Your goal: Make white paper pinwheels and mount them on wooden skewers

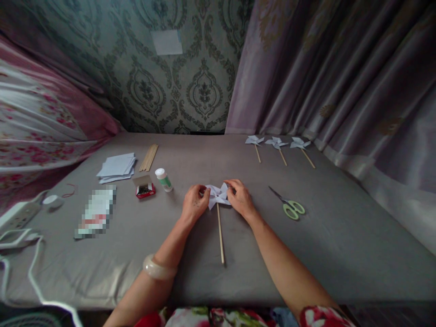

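A white paper pinwheel [218,195] lies in front of me, its wooden stick [220,234] pointing back toward my body. My left hand [196,201] pinches the left side of the paper between thumb and fingers. On the opposite side, my right hand [241,198] has its fingers closed on the right blades. A small dark pin shows at the pinwheel's centre. Green-handled scissors [289,206] rest to the right of my right hand. Left of my left hand stand a glue bottle [164,180] with a white cap and an open red box [145,190] of small dark pieces.
Three finished-looking pinwheels [276,144] lie at the back right. A stack of white paper [116,167] and several wooden sticks [149,157] sit at the back left. A blurred packet [97,212], a power strip [20,215] and white cables [34,272] occupy the left side.
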Available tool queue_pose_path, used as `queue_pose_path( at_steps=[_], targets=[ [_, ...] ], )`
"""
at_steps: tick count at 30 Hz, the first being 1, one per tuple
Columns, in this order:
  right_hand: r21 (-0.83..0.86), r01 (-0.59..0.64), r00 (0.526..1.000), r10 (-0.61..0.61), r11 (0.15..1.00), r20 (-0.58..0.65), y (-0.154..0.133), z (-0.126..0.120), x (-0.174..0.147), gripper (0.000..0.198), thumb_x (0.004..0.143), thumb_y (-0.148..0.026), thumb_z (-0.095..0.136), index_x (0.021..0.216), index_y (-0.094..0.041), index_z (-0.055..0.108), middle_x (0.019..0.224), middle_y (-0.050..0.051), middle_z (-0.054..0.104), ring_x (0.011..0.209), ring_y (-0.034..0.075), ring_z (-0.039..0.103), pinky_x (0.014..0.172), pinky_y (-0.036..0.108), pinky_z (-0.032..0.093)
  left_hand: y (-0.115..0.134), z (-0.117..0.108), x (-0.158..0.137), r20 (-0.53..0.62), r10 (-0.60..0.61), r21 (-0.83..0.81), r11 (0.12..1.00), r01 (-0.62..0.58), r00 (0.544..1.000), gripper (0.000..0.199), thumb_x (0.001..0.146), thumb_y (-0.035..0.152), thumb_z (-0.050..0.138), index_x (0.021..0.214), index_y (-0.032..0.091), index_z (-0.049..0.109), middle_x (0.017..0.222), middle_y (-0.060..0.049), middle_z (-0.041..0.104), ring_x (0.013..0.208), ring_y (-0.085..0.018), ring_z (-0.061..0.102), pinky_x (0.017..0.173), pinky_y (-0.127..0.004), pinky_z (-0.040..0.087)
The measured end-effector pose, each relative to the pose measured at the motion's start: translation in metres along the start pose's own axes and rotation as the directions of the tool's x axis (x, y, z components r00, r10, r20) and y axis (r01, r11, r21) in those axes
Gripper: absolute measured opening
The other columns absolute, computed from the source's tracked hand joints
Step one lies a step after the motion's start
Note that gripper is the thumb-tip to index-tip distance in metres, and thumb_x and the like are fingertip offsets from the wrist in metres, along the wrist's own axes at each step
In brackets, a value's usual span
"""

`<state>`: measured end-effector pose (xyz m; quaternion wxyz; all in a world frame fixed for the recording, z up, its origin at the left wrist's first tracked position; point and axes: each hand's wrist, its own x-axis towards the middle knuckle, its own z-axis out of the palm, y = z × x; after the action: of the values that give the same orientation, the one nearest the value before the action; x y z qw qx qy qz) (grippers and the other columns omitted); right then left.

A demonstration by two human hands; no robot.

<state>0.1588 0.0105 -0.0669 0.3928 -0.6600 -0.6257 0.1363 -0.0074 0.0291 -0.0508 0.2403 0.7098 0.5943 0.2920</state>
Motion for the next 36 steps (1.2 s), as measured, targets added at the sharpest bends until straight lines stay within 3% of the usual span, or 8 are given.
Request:
queue_pose_path(
  at_steps=[3, 5, 8, 11, 14, 20, 25, 36],
  targets=[
    [-0.035, -0.165, 0.986, 0.164, 0.986, -0.031, 0.001, -0.012, 0.001, 0.032, 0.079, -0.012, 0.047, 0.102, -0.014, 0.069, 0.097, 0.009, 0.072, 0.089, 0.018, 0.065, 0.082, 0.027, 0.047, -0.007, 0.0, 0.01, -0.036, 0.106, 0.042, 0.994, -0.105, 0.994, 0.029, 0.088, 0.022, 0.044, 0.105, 0.013, 0.066, 0.103, -0.012, 0.068, 0.095, -0.021, 0.06, 0.089, -0.034, 0.046],
    [-0.108, -0.249, 0.968, 0.252, 0.962, 0.01, 0.0, -0.019, -0.002, 0.025, 0.078, -0.016, 0.051, 0.092, -0.017, 0.071, 0.087, 0.008, 0.073, 0.08, 0.019, 0.066, 0.074, 0.026, 0.047, -0.011, 0.002, 0.014, 0.012, 0.173, 0.066, 0.983, -0.173, 0.985, 0.035, 0.085, 0.013, 0.042, 0.113, 0.015, 0.063, 0.113, -0.011, 0.066, 0.107, -0.022, 0.057, 0.098, -0.035, 0.042],
    [-0.204, -0.229, 0.961, 0.254, 0.952, 0.106, -0.005, -0.025, -0.009, 0.02, 0.079, -0.021, 0.052, 0.077, -0.02, 0.072, 0.081, 0.008, 0.074, 0.076, 0.019, 0.066, 0.066, 0.025, 0.043, -0.013, 0.005, 0.013, 0.058, 0.22, 0.076, 0.972, -0.224, 0.974, 0.038, 0.086, 0.012, 0.043, 0.118, 0.016, 0.062, 0.119, -0.01, 0.065, 0.113, -0.023, 0.054, 0.101, -0.036, 0.04],
    [-0.241, -0.181, 0.957, 0.227, 0.954, 0.18, -0.012, -0.024, -0.014, 0.025, 0.082, -0.024, 0.05, 0.072, -0.02, 0.072, 0.077, 0.009, 0.074, 0.071, 0.019, 0.065, 0.061, 0.025, 0.038, -0.01, 0.005, 0.004, 0.046, 0.304, 0.072, 0.949, -0.307, 0.951, 0.033, 0.089, 0.029, 0.051, 0.118, 0.019, 0.063, 0.121, -0.01, 0.064, 0.115, -0.024, 0.053, 0.102, -0.039, 0.038],
    [-0.241, -0.156, 0.957, 0.207, 0.958, 0.202, -0.015, -0.02, -0.015, 0.027, 0.085, -0.024, 0.049, 0.073, -0.019, 0.073, 0.078, 0.01, 0.074, 0.07, 0.018, 0.065, 0.061, 0.025, 0.037, -0.006, 0.006, -0.005, 0.117, 0.368, 0.078, 0.923, -0.378, 0.922, 0.038, 0.084, 0.043, 0.06, 0.116, 0.023, 0.064, 0.123, -0.009, 0.062, 0.116, -0.025, 0.052, 0.101, -0.04, 0.038],
    [-0.28, -0.129, 0.959, 0.191, 0.951, 0.21, -0.017, -0.015, -0.016, 0.027, 0.085, -0.02, 0.047, 0.079, -0.02, 0.074, 0.086, 0.011, 0.074, 0.077, 0.019, 0.065, 0.065, 0.025, 0.038, -0.003, 0.013, -0.006, 0.155, 0.322, 0.197, 0.916, -0.348, 0.934, 0.049, 0.08, 0.046, 0.064, 0.122, 0.022, 0.06, 0.142, -0.012, 0.047, 0.132, -0.033, 0.037, 0.105, -0.049, 0.033],
    [-0.318, -0.08, 0.967, 0.151, 0.945, 0.204, -0.017, -0.012, -0.018, 0.026, 0.086, -0.018, 0.047, 0.083, -0.02, 0.073, 0.09, 0.011, 0.073, 0.082, 0.02, 0.065, 0.07, 0.026, 0.039, -0.008, 0.014, -0.002, 0.225, 0.323, 0.186, 0.912, -0.366, 0.919, 0.05, 0.083, 0.045, 0.059, 0.126, 0.02, 0.057, 0.133, -0.012, 0.055, 0.126, -0.031, 0.042, 0.103, -0.046, 0.034],
    [-0.321, -0.046, 0.969, 0.12, 0.946, 0.216, -0.019, -0.009, -0.02, 0.028, 0.086, -0.016, 0.045, 0.09, -0.019, 0.072, 0.092, 0.011, 0.07, 0.085, 0.02, 0.064, 0.074, 0.026, 0.042, -0.008, 0.014, -0.001, 0.242, 0.313, 0.198, 0.911, -0.363, 0.918, 0.049, 0.084, 0.045, 0.057, 0.126, 0.02, 0.057, 0.134, -0.011, 0.055, 0.124, -0.031, 0.042, 0.102, -0.044, 0.034]
  ],
)
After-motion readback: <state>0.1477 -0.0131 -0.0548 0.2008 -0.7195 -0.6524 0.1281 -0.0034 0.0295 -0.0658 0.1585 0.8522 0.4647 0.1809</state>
